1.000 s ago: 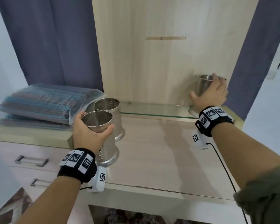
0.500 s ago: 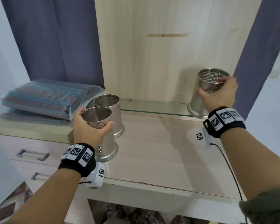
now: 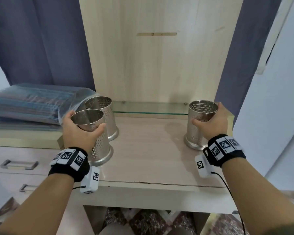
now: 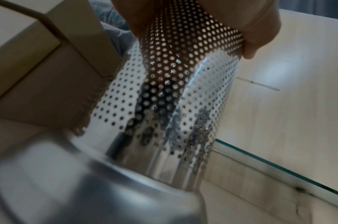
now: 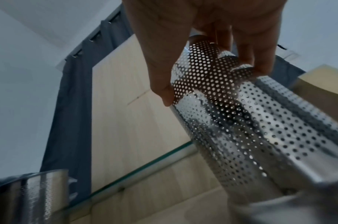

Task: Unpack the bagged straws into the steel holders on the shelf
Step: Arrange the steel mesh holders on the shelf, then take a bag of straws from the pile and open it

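Observation:
Three perforated steel holders stand upright on the wooden shelf top (image 3: 148, 150). My left hand (image 3: 78, 131) grips the near left holder (image 3: 98, 146) just under its rim; its wall (image 4: 174, 98) fills the left wrist view. A second holder (image 3: 105, 116) stands right behind it. My right hand (image 3: 212, 124) grips the right holder (image 3: 197, 131) near its rim, and its fingers (image 5: 248, 50) wrap the holder's wall (image 5: 260, 128) in the right wrist view. All holders look empty. The bagged straws (image 3: 32, 106), blue and pink in clear plastic, lie stacked on the left cabinet.
A glass ledge (image 3: 149, 110) runs along the back of the shelf top against a wooden panel (image 3: 156, 56). Dark blue curtains (image 3: 41, 39) hang on both sides. Drawers with metal handles (image 3: 19, 164) sit below the straw bags. The shelf's front edge (image 3: 159, 182) is close to me.
My right hand has drawn the right holder forward off the back ledge toward me. My left hand keeps its grip on the near left holder, which has barely shifted.

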A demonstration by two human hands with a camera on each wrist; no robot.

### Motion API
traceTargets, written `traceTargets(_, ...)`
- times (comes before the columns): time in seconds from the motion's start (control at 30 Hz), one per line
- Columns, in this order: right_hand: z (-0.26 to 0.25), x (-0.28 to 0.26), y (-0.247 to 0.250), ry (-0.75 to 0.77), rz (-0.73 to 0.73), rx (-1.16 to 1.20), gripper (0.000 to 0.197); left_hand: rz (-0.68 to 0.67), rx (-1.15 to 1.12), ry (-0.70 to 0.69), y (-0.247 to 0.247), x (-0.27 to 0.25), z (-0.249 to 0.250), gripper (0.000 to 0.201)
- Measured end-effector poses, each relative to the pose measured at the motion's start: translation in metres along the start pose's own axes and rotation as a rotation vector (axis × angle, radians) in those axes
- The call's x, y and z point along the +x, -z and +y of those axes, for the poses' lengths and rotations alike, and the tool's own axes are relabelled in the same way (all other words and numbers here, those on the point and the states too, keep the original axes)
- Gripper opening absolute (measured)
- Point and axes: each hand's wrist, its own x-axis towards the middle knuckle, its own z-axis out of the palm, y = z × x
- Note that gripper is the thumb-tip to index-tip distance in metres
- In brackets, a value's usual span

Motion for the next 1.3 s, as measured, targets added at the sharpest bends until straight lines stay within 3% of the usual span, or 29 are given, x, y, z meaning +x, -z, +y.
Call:
traceTargets(0.1, 0.022, 0.01, 0.0, 0.002, -0.031, -0.003, 0.098, -0.01, 0.011, 0.004, 0.001, 0.0, 0.0, 0.105)
traceTargets(0.27, 0.008, 0.0, 0.005, 0.054, -0.067, -0.098, 0.106, -0.026, 0.004, -0.002, 0.004, -0.002, 0.003, 0.111)
traceTargets(0.33, -0.012, -0.014, 0.001, 0.195, 0.048, -0.268, 0.109, -0.054, -0.006, -0.02, 0.006, -0.001, 0.005, 0.121)
traceTargets(0.4, -0.041, -0.037, -0.01, 0.43, 0.069, -0.307, 0.093, -0.079, 0.057, -0.078, 0.011, -0.004, 0.006, 0.126)
traceTargets(0.47, -0.071, -0.062, -0.025, 0.619, -0.13, -0.184, 0.07, -0.073, 0.175, -0.185, 0.017, -0.006, 0.007, 0.12)
traceTargets(0.53, -0.098, -0.089, -0.043, 0.687, -0.434, -0.1, 0.053, -0.041, 0.18, -0.287, 0.026, -0.005, 0.008, 0.105)
traceTargets(0.63, -0.129, -0.119, -0.08, 0.739, -0.712, -0.031, 0.059, -0.008, 0.066, -0.401, 0.046, 0.006, 0.017, 0.073)
traceTargets(0.73, -0.152, -0.137, -0.115, 0.707, -0.802, 0.052, 0.088, 0.006, 0.068, -0.435, 0.067, 0.032, 0.021, 0.044)
traceTargets(0.8, -0.163, -0.145, -0.133, 0.657, -0.818, 0.091, 0.102, -0.067, 0.199, -0.408, 0.079, 0.055, 0.018, 0.035)
traceTargets(0.93, -0.174, -0.156, -0.161, 0.513, -0.806, 0.252, 0.116, -0.311, 0.388, -0.326, 0.092, 0.094, 0.005, 0.051)
traceTargets(1.07, -0.171, -0.164, -0.18, 0.381, -0.775, 0.336, 0.121, -0.458, 0.505, -0.437, 0.09, 0.115, -0.005, 0.085)
traceTargets(1.17, -0.167, -0.166, -0.19, 0.351, -0.757, 0.354, 0.124, -0.501, 0.63, -0.524, 0.085, 0.129, -0.015, 0.096)
traceTargets(1.3, -0.165, -0.163, -0.192, 0.346, -0.755, 0.363, 0.119, -0.481, 0.835, -0.516, 0.077, 0.138, -0.021, 0.095)
